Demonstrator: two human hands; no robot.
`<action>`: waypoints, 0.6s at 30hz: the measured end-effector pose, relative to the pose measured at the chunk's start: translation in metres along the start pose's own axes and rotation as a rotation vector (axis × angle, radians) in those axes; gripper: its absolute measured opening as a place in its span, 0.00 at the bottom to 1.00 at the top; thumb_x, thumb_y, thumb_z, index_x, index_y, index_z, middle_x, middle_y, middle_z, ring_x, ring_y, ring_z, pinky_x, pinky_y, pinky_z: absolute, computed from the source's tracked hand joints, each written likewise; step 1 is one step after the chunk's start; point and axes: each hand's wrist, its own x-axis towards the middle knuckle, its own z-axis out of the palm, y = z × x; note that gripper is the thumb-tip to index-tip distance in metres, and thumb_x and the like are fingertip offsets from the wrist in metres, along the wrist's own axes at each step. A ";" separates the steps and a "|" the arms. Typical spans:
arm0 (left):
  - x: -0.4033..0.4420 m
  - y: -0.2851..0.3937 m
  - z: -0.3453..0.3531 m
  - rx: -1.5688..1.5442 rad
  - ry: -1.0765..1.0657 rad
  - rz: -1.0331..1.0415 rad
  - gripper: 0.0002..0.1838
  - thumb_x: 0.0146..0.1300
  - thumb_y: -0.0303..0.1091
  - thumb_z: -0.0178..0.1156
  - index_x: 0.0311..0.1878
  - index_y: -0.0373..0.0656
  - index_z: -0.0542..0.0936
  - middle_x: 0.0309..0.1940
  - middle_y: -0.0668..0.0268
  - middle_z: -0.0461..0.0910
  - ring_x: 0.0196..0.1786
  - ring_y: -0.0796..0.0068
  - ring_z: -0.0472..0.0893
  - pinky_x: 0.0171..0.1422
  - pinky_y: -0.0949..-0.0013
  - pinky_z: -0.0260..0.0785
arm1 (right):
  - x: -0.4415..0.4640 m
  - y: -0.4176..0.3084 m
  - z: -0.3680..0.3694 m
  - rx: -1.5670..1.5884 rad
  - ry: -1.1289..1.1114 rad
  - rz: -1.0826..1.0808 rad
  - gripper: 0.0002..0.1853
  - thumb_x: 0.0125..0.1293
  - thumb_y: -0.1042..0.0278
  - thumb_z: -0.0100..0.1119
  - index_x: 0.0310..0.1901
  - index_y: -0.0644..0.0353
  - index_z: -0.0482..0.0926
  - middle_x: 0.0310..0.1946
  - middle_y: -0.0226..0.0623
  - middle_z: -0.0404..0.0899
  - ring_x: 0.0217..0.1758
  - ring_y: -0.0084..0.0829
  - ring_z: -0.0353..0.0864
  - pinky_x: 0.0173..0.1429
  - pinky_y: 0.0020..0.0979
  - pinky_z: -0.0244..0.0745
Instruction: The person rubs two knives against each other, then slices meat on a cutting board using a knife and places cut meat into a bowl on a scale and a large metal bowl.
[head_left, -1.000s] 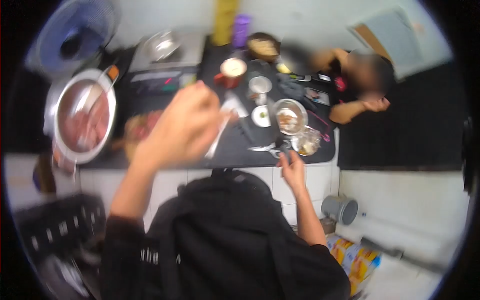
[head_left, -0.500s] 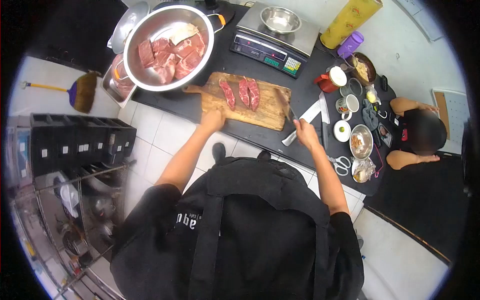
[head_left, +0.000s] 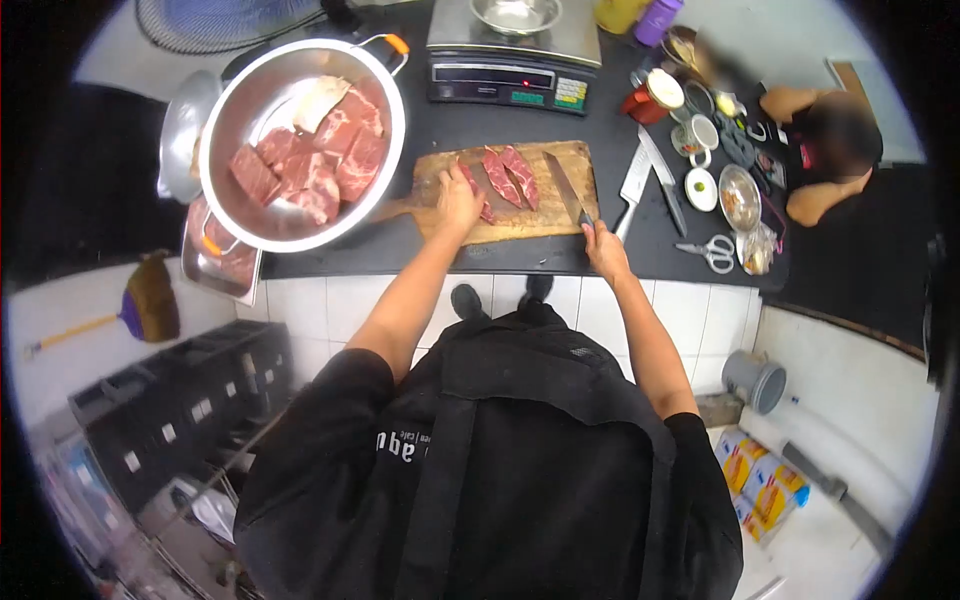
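My left hand (head_left: 457, 203) is closed over the left meat strip (head_left: 484, 204) on the wooden cutting board (head_left: 535, 226), its fingers at the strip's upper part. Two more red meat strips (head_left: 513, 178) lie side by side near the board's middle. In my right hand (head_left: 605, 248) is the handle of a knife (head_left: 568, 188); its blade slants up and left over the right part of the board. A large metal pot (head_left: 300, 235) with chunks of raw meat (head_left: 318, 160) stands left of the board.
Behind the board is a digital scale (head_left: 510, 85) with a metal bowl (head_left: 516, 14). Rightward lie two other knives (head_left: 655, 178), scissors (head_left: 712, 254), a red mug (head_left: 645, 104) and a small plate (head_left: 701, 190). Another person (head_left: 835, 145) is at the far right.
My left hand has moved from the board's lower left edge onto the left meat strip. My right hand still holds the knife, now lower over the board. The view has shifted.
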 end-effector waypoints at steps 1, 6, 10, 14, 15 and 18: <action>0.003 -0.002 0.002 0.009 -0.022 0.021 0.43 0.52 0.38 0.69 0.65 0.28 0.59 0.54 0.37 0.69 0.58 0.40 0.74 0.60 0.52 0.70 | -0.007 -0.005 -0.006 0.027 -0.055 0.050 0.20 0.74 0.51 0.45 0.41 0.64 0.72 0.27 0.63 0.78 0.35 0.64 0.78 0.41 0.57 0.70; 0.017 -0.036 0.004 0.020 0.059 0.100 0.43 0.50 0.32 0.66 0.68 0.28 0.56 0.58 0.35 0.65 0.59 0.38 0.71 0.64 0.51 0.67 | -0.020 0.017 -0.023 0.077 -0.090 0.081 0.20 0.74 0.51 0.45 0.43 0.64 0.73 0.29 0.62 0.79 0.38 0.63 0.78 0.44 0.58 0.70; 0.005 -0.018 -0.018 0.112 0.213 0.033 0.41 0.52 0.33 0.65 0.67 0.28 0.58 0.55 0.37 0.68 0.60 0.40 0.70 0.65 0.51 0.65 | -0.016 0.032 -0.029 0.124 -0.061 0.140 0.20 0.74 0.51 0.44 0.42 0.65 0.73 0.31 0.61 0.79 0.40 0.63 0.78 0.44 0.57 0.70; -0.001 0.014 0.004 0.305 0.191 0.477 0.29 0.56 0.34 0.63 0.59 0.34 0.67 0.50 0.46 0.72 0.55 0.45 0.72 0.58 0.48 0.67 | 0.000 0.041 -0.023 0.105 -0.035 0.122 0.24 0.74 0.49 0.43 0.40 0.68 0.74 0.29 0.64 0.79 0.40 0.63 0.79 0.44 0.56 0.73; -0.002 0.023 0.011 0.326 -0.022 0.614 0.27 0.55 0.33 0.62 0.59 0.37 0.69 0.51 0.51 0.72 0.56 0.49 0.72 0.61 0.49 0.66 | 0.005 0.050 -0.014 0.101 -0.022 0.077 0.24 0.74 0.50 0.42 0.41 0.68 0.74 0.28 0.64 0.79 0.38 0.63 0.80 0.43 0.57 0.73; 0.001 0.036 0.027 0.377 -0.178 0.815 0.25 0.52 0.29 0.59 0.57 0.45 0.73 0.50 0.62 0.75 0.60 0.60 0.72 0.69 0.50 0.60 | 0.015 0.046 -0.018 0.130 -0.033 0.067 0.22 0.74 0.51 0.43 0.42 0.67 0.71 0.28 0.65 0.79 0.36 0.64 0.80 0.42 0.57 0.74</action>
